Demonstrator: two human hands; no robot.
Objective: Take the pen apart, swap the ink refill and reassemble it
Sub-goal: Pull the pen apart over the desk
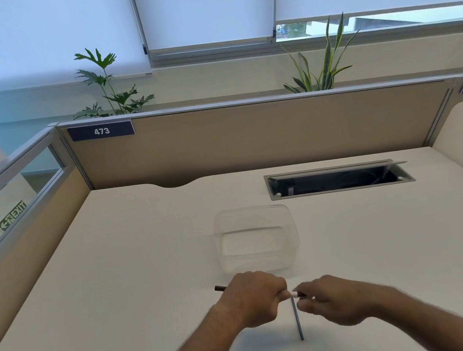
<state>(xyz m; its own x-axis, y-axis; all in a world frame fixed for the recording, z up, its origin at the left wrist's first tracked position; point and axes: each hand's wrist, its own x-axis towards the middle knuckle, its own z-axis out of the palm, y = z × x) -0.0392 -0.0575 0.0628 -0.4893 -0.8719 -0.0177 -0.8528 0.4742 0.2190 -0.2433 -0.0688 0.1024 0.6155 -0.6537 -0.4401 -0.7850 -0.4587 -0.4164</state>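
Observation:
My left hand (253, 296) is closed around a dark pen (219, 288) held level over the white desk; its dark end sticks out to the left of my fist. My right hand (332, 299) pinches the pen's other end, a small white and dark piece (295, 294), right beside my left fingers. A thin grey-blue ink refill (297, 320) lies on the desk just below the two hands, pointing towards me. Most of the pen's barrel is hidden inside my left fist.
A clear plastic container (257, 240) stands on the desk just beyond my hands. An open cable tray (339, 181) is cut into the desk at the back right. Beige partition walls (248, 135) close off the back and left side.

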